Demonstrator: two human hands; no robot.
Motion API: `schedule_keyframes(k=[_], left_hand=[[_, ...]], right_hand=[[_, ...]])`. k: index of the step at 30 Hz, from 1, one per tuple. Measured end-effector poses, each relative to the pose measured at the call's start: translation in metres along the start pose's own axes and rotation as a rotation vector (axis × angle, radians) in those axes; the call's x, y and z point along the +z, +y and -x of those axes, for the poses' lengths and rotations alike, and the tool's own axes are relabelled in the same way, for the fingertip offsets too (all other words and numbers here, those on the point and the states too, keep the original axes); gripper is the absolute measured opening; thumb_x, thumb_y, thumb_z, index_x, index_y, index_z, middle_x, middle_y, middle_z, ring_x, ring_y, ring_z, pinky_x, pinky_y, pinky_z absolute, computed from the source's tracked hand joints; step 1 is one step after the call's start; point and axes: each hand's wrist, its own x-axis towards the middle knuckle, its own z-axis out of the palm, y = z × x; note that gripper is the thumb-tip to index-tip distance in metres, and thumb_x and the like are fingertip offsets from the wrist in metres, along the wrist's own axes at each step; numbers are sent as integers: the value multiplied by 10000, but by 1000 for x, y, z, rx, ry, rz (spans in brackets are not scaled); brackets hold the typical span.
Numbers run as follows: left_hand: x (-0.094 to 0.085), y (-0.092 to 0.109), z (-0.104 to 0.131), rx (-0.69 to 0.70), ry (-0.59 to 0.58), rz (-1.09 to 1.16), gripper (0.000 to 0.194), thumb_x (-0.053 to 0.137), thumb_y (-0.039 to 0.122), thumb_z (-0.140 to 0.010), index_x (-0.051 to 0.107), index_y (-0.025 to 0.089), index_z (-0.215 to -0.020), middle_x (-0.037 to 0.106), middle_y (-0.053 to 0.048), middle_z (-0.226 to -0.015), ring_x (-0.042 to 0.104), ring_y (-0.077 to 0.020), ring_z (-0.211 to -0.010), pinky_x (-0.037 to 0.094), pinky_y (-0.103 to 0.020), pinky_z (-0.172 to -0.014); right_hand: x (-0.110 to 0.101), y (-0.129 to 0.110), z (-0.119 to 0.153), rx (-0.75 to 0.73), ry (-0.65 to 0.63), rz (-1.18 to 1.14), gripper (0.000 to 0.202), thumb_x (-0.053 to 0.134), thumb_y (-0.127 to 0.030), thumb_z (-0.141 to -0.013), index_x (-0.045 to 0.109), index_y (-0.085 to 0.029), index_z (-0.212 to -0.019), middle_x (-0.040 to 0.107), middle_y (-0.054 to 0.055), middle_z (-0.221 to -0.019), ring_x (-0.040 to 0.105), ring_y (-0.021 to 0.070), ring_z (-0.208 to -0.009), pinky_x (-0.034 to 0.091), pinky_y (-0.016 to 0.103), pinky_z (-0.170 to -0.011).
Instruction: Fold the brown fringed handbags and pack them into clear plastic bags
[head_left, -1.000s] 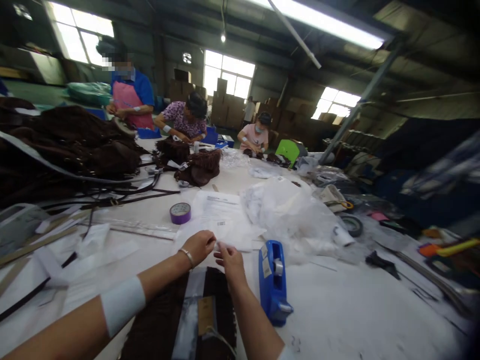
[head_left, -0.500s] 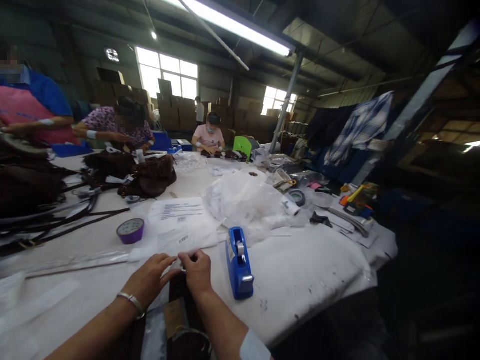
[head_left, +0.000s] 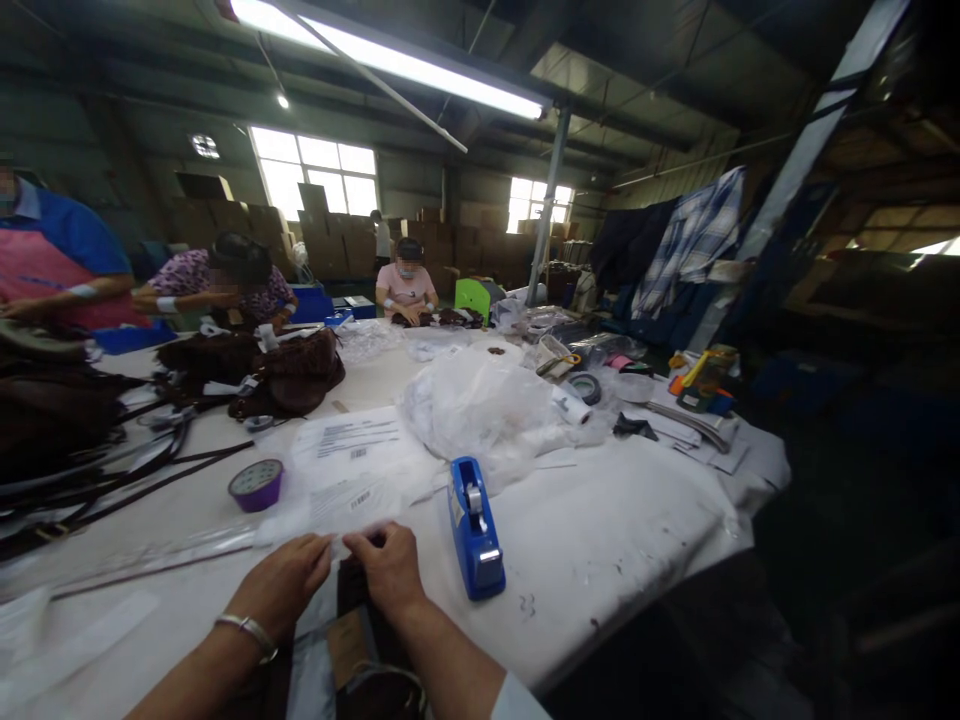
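My left hand (head_left: 289, 580), with a silver bangle on its wrist, is closed in a pinch. Facing it a short gap away, my right hand (head_left: 388, 568) is also pinched, thumb against curled fingers. Something thin and pale shows at the fingertips, too small to name. Below both hands lies a dark brown leather item (head_left: 375, 690), partly hidden by my forearms, with a tan tag (head_left: 349, 648) and a clear plastic strip (head_left: 311, 665) on it. A blue tape dispenser (head_left: 478, 540) stands just right of my right hand.
A purple tape roll (head_left: 256, 486) and printed sheets in plastic (head_left: 352, 440) lie beyond my hands. A heap of clear plastic bags (head_left: 480, 400) fills the middle. Brown bags (head_left: 292, 375) with straps lie at left. Several people work along the far side.
My hands have drawn slightly apart, the left one moving left and down. The view has tilted up slightly. The tape dispenser stays in place.
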Motion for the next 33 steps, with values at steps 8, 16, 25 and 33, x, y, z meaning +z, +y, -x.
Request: schedule_keyframes(k=[8, 16, 25, 33], left_hand=[[-19, -13, -10, -273, 145, 5, 323, 309, 298, -893, 602, 173, -946, 694, -82, -932, 666, -207, -823, 503, -307, -763], [-25, -27, -9, -289, 358, -101, 372, 257, 325, -931, 560, 186, -1095, 703, -78, -957, 684, -232, -779, 493, -294, -655], [-24, -9, 16, 116, 244, -228, 323, 453, 477, -916, 644, 236, -1016, 707, -62, -920, 671, -214, -837, 487, -266, -692], [-66, -63, 48, -254, 90, -342, 257, 464, 143, -881, 606, 180, -1092, 668, -102, -977, 627, -255, -947, 490, -337, -779]], right_hand=[[-7, 5, 3, 70, 36, 13, 353, 656, -473, -719, 599, -168, -552, 597, 0, -521, 529, 123, -536, 411, 238, -578], [-11, -32, 36, 161, -489, -95, 636, 323, -616, -875, 695, -116, -749, 662, 71, -613, 605, 153, -515, 466, 251, -485], [-18, -70, -27, -482, -366, 1209, 178, 586, -100, -729, 722, -195, -795, 682, 70, -833, 597, 180, -835, 442, 281, -754], [-59, -27, -38, -493, -156, 1035, 398, 445, -111, -790, 651, -176, -1124, 622, 95, -966, 533, 210, -1002, 400, 335, -890]])
